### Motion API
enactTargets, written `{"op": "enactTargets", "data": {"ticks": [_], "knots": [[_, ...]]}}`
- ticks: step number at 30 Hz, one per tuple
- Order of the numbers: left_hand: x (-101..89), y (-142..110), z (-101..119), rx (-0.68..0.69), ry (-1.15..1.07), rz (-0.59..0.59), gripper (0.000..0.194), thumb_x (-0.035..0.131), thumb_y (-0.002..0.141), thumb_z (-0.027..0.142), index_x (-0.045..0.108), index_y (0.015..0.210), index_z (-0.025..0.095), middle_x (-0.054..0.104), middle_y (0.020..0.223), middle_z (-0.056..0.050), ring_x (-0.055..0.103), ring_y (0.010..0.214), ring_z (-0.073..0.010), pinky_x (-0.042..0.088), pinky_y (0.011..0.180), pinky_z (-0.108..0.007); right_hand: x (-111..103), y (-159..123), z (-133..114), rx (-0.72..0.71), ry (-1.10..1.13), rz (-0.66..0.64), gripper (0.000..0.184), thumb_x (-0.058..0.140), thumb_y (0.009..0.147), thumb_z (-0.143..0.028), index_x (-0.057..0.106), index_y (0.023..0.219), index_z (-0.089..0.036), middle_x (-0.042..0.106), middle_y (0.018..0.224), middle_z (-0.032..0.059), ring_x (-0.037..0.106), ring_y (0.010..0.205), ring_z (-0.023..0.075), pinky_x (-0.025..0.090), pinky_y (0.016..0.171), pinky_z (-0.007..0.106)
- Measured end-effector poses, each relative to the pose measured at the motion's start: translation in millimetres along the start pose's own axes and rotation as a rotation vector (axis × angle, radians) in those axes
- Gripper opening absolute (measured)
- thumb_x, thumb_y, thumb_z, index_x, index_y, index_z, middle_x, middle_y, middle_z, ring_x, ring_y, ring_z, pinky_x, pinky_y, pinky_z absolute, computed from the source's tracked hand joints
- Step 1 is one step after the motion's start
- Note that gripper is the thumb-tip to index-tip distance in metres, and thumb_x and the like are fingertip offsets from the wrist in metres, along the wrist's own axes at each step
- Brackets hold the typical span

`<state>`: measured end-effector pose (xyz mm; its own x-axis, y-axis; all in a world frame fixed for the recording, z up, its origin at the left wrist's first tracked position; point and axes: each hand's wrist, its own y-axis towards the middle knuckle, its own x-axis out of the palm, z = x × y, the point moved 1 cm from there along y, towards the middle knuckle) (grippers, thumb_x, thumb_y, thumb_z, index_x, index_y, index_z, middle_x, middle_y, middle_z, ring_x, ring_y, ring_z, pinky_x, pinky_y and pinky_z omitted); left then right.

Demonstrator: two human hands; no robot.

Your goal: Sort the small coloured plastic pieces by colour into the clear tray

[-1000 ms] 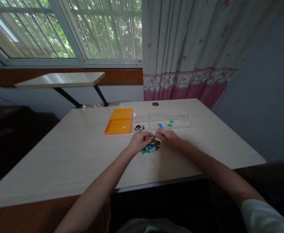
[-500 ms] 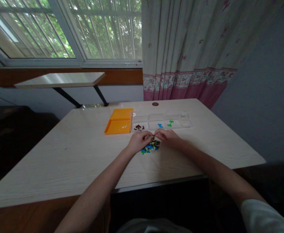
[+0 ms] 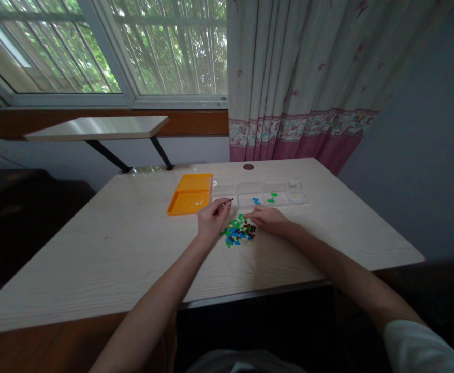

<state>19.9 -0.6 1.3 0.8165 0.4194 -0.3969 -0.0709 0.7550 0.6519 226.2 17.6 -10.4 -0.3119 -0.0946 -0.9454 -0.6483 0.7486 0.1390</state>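
Note:
My left hand [image 3: 210,217] is over the front of the clear tray's brown-piece compartment, finger and thumb pinched on a small brown plastic piece [image 3: 230,200]. Most of that compartment is hidden behind it. My right hand [image 3: 268,219] rests at the far right edge of a pile of small plastic pieces [image 3: 237,232] in green, blue, brown and yellow. Its index finger stretches out to the green pieces; the other fingers are partly curled, and I see nothing held.
The clear divided tray [image 3: 250,192] lies open behind my hands. Blue pieces [image 3: 256,201], green pieces [image 3: 272,198] and a yellow bit [image 3: 294,196] sit in separate compartments. At left, an open orange case [image 3: 184,203] holds small white pieces. A raised shelf [image 3: 98,127] stands at the back left.
My left hand has moved up and left from the pile to the tray with the brown piece. My hands, close together before, are now apart, and more green pieces show.

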Motion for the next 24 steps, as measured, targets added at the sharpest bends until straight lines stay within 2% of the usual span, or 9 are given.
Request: {"op": "enactTargets", "data": {"ticks": [5,12,18,24], "knots": [[0.6,-0.7,-1.1,-0.001,-0.016,-0.002,0.023,0.056,0.079,0.034,0.068,0.087,0.017,0.052,0.052,0.004,0.043,0.046,-0.0062,0.034,0.048,-0.017,-0.9,0.9,0.3,0.005,0.037,0.024,0.022,0.046,0.085,-0.025,0.063,0.099,-0.022,0.058,0.096,0.0048,0.054,0.083,0.0136,0.039,0.073,0.024],[0.7,-0.5,-1.9,0.015,-0.039,-0.004,0.022,0.056,0.079,0.033,0.068,0.087,0.017,0.062,0.061,0.001,0.049,0.049,-0.006,0.037,0.049,-0.016,-3.0,0.1,1.0,-0.065,0.045,-0.002,0.025,0.044,0.087,-0.026,0.062,0.105,-0.023,0.06,0.094,0.0048,0.055,0.085,0.0145,0.04,0.074,0.024],[2.6,-1.3,-4.1,0.003,-0.051,0.001,0.022,0.056,0.078,0.034,0.069,0.087,0.017,0.06,0.057,0.002,0.048,0.048,-0.0064,0.037,0.049,-0.016,-4.5,-0.2,0.7,-0.073,0.054,0.004,0.022,0.045,0.086,-0.025,0.064,0.097,-0.022,0.06,0.092,0.0045,0.055,0.085,0.0142,0.041,0.073,0.024],[3.6,0.4,-3.6,-0.078,-0.042,-0.021,0.025,0.055,0.078,0.036,0.068,0.087,0.017,0.054,0.054,0.003,0.044,0.047,-0.0065,0.034,0.048,-0.017,-0.4,0.1,4.3,-0.055,0.058,0.013,0.02,0.048,0.084,-0.027,0.062,0.096,-0.021,0.061,0.09,0.0043,0.056,0.081,0.0146,0.041,0.071,0.025]]}}
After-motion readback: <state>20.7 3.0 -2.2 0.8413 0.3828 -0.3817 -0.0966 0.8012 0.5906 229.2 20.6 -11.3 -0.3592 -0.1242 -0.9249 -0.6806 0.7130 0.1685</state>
